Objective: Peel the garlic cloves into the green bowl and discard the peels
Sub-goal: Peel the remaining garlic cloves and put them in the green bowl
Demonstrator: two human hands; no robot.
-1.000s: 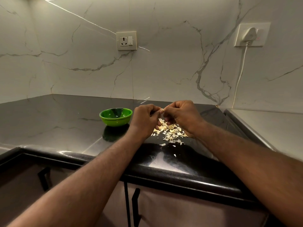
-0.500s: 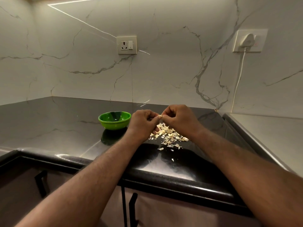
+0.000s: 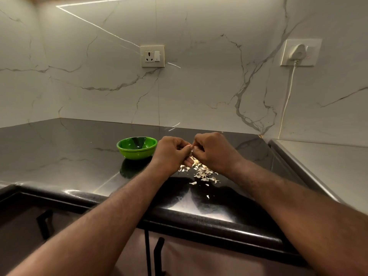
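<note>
My left hand and my right hand meet above the black countertop, fingers curled inward. Between the fingertips they pinch a small pale garlic clove, mostly hidden by the fingers. Below and just right of the hands lies a scatter of pale garlic peels. The green bowl stands on the counter immediately left of my left hand; what it holds cannot be seen from here.
Marble walls enclose the corner, with a socket behind the bowl and a plugged-in white cable at the right. A lighter surface adjoins the counter on the right. Cabinet handles sit below the front edge.
Both hands stay together on the clove. The view has tilted upward, so hands, bowl and peels sit lower in frame.
</note>
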